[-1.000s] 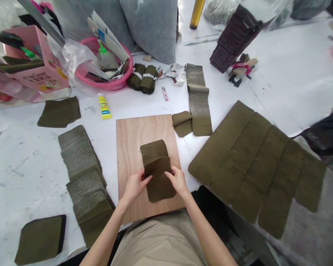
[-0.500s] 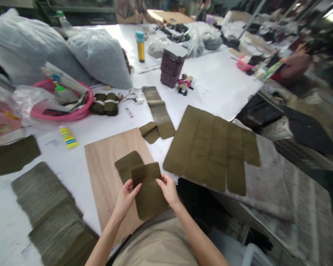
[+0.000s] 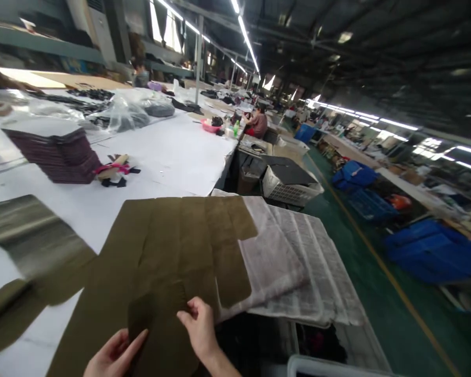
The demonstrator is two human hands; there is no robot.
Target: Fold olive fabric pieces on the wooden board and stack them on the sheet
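Note:
An olive-green fabric piece (image 3: 163, 327) is held between my two hands in the head view. Its left edge is pinched by my left hand (image 3: 115, 353), thumb on top. My right hand (image 3: 200, 327) grips the upper right edge between thumb and fingers. Beneath and beyond it, overlapping olive fabric panels (image 3: 160, 235) lie in a row over a greyish padded board (image 3: 275, 256). The held piece blends in colour with those panels, so whether it touches them I cannot tell. To the left, a stack of olive pieces (image 3: 35, 235) rests on the white table.
A dark purple stack (image 3: 58, 157) stands on the white table (image 3: 172, 152), with small scraps (image 3: 115, 170) beside it. Farther off are clear plastic bags (image 3: 125, 112) and a seated person (image 3: 257, 123). A white crate (image 3: 286, 183) and blue bins (image 3: 435, 251) flank the green floor (image 3: 337, 251).
The view has swung right and up, toward the padded board. My hands have carried the fabric piece from over the wooden board to the row of olive panels, still holding it.

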